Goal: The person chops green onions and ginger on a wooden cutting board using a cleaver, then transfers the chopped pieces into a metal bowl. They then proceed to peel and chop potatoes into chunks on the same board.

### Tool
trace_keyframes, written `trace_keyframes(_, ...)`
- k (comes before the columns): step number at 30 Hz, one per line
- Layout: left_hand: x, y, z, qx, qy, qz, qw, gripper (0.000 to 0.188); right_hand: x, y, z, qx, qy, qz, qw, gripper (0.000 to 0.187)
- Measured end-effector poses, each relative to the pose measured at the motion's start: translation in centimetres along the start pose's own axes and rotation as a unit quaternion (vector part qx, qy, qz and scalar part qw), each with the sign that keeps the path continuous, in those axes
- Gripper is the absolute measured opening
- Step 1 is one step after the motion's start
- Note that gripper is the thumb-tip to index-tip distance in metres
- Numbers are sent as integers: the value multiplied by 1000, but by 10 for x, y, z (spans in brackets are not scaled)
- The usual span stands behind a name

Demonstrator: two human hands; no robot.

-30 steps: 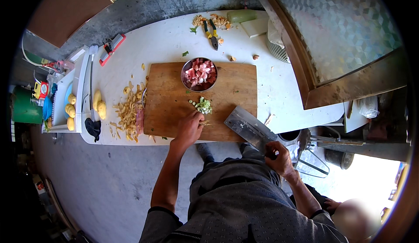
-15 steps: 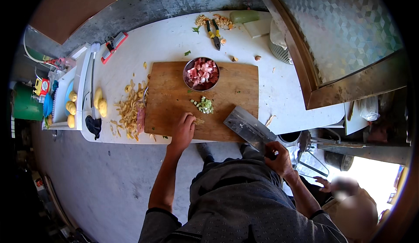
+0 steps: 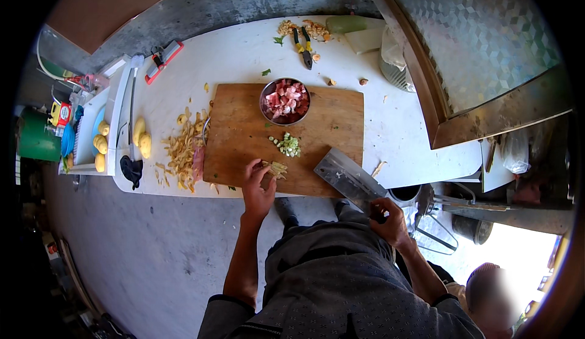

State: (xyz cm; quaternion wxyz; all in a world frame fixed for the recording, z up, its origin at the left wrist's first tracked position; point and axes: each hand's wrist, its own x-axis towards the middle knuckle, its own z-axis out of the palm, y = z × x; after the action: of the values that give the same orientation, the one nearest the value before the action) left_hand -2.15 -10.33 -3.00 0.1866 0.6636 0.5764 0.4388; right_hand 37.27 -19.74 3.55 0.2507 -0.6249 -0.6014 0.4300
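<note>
Head view, and straight to the board: L hand (image 3: 258, 188) was down at the near edge of the cutting board (image 3: 234, 120), fingers half open and loosely curled, thumb clear of the forefinger, tips right by a little pile of pale strips (image 3: 278, 169). Contact w/ the strips? Couldn't tell; the knuckles blocked part of it.

Over to the R hand (image 3: 390, 222): fingers wrapped tight round the handle of a cleaver (image 3: 348, 179), grip mostly hidden in the fist. Blade lay across the board's near R corner, angled up-left, covering that corner; resting or just above, hard to say.

Mid-board, chopped green-and-white bits (image 3: 286, 144) sat just beyond the strips, apart from them. Behind those, a metal bowl (image 3: 262, 106) w/ pink meat chunks (image 3: 286, 99); its bottom was out of sight under the meat.

L of the board, peelings (image 3: 181, 147) were heaped on the worktop (image 3: 225, 59), w/ a pinkish piece (image 3: 198, 162) tight against the board's edge, too small to ID. Far R, a patterned glass panel (image 3: 487, 46) in its frame cut off part of a ribbed container (image 3: 392, 74). Lower R, another person (image 3: 487, 296) showed only in part, head blurred, the rest behind the wearer's arm or out of shot.
</note>
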Motion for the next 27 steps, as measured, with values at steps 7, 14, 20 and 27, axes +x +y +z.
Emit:
trace_keyframes(7,0,9,18,34,37,-187,981,56,7,-4,8,-3,3,4,1000,44)
trace_keyframes(14,13,8,32,137,17,-160,977,58,13,-9,15,8,5,6,1000,43)
trace_keyframes(20,20,8,36,152,-4,-159,975,45,12,-5,19,9,7,1,1000,42)
trace_keyframes(27,18,10,36,141,-14,-161,977,38,12,0,19,2,4,3,1000,45)
